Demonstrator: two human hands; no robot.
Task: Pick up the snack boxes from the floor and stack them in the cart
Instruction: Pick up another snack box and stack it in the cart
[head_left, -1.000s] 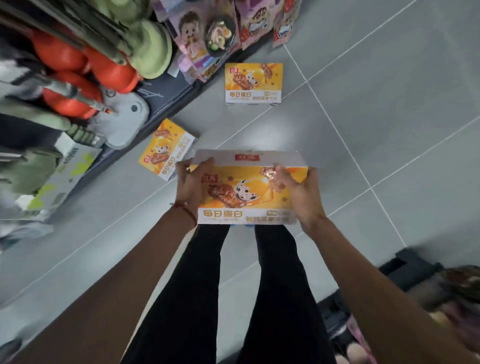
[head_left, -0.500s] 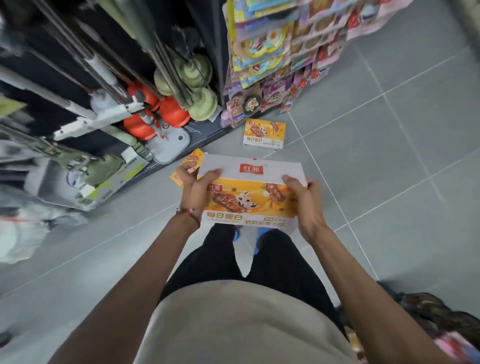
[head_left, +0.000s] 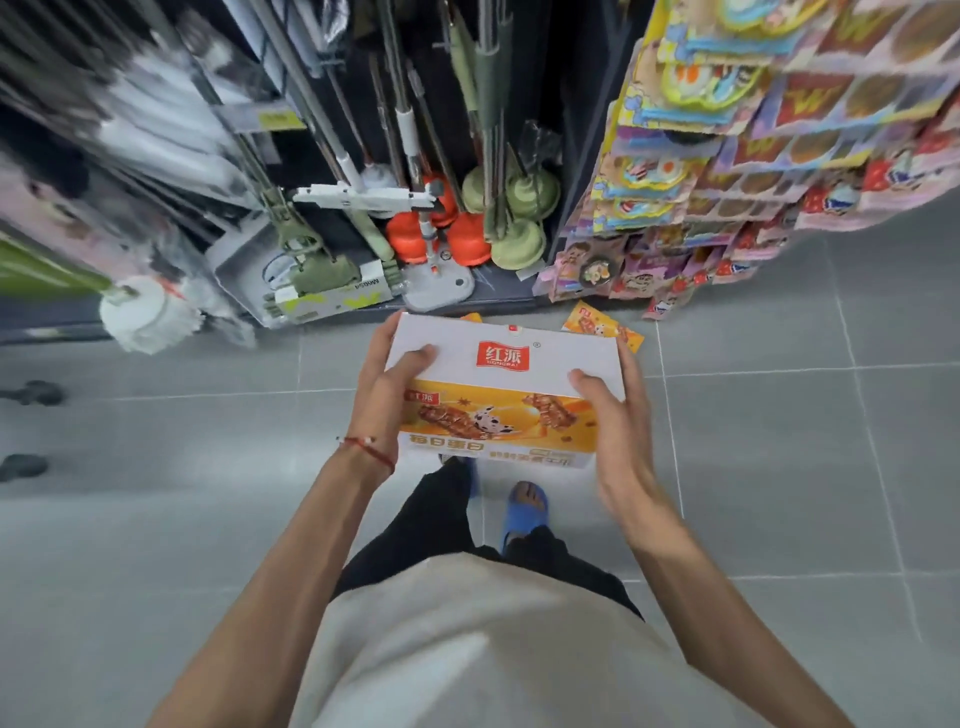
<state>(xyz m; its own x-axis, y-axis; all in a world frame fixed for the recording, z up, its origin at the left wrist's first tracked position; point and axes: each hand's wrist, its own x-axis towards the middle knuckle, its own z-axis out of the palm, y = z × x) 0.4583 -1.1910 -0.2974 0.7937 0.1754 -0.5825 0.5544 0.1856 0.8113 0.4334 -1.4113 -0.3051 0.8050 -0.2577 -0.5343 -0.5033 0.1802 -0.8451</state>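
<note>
Grey floor tiles (head_left: 779, 441) lie below, and the box (head_left: 509, 384) is held up off them in front of the body, its long axis running left to right. The left hand (head_left: 387, 395) grips one short end and the right hand (head_left: 613, 415) the other, so neither is nearer. A second box (head_left: 597, 327) lies on the tiles just beyond, and the cart is out of view.

Cream top (head_left: 467, 649), black trousers (head_left: 415, 525) (blue slides (head_left: 524, 512))
</note>
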